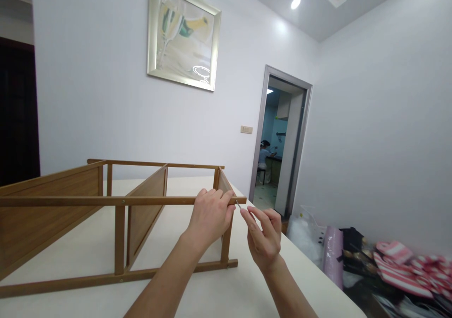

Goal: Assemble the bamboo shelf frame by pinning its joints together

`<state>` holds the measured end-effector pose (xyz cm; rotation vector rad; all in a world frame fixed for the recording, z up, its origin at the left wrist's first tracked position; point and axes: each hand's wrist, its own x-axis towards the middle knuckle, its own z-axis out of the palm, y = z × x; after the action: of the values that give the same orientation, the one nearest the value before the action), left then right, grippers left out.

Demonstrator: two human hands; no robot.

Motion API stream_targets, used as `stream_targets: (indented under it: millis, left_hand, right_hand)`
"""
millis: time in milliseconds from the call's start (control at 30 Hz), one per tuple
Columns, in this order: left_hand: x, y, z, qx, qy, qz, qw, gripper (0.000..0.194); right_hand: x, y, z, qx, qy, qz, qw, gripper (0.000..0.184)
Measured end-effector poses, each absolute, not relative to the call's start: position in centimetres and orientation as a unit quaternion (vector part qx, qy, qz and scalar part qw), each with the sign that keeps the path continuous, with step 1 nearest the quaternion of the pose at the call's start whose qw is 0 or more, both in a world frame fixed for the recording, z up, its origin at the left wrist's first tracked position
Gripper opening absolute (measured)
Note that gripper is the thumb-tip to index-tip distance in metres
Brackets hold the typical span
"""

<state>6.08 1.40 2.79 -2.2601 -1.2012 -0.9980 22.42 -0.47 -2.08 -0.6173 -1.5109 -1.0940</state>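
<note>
A brown wooden shelf rack (148,201) lies on its side on a white table (176,294). My left hand (211,214) is closed around its upper rail near the right end, thumb below and fingers on top. Just beyond those fingers, a thin metal tool that looks like a hex key (238,205) meets a small bolt head (236,201) in the rail. My right hand (264,233) pinches the tool's near end with thumb and fingertips; the rest of it is hidden. Bolt heads also show where other crosspieces meet the rails.
To the right of the table lie a pink rolled mat (333,257), a clear plastic bag (303,238) and red-and-white striped cloth (402,266). A doorway (261,134) opens at the back, with a person (264,158) seated in the room beyond. A framed picture (183,35) hangs on the wall.
</note>
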Motion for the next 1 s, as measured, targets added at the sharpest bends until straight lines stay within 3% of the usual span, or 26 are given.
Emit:
stream_targets:
  millis: [233, 667, 1000]
  left_hand:
    - [6.06, 1.49, 2.77, -0.809, -0.428, -0.349, 0.200, 0.030]
    - [5.97, 1.13, 3.18, -0.810, -0.430, -0.352, 0.188, 0.027]
    - [6.00, 1.28, 2.96, -0.809, -0.431, -0.357, 0.182, 0.026]
  right_hand:
    - [22.04, -0.56, -1.86, -0.261, -0.632, -0.451, 0.574, 0.047]
    - [22.73, -0.83, -1.45, -0.257, -0.677, -0.463, 0.511, 0.048]
    - [22.07, -0.51, -1.58, -0.222, -0.693, -0.414, 0.548, 0.049]
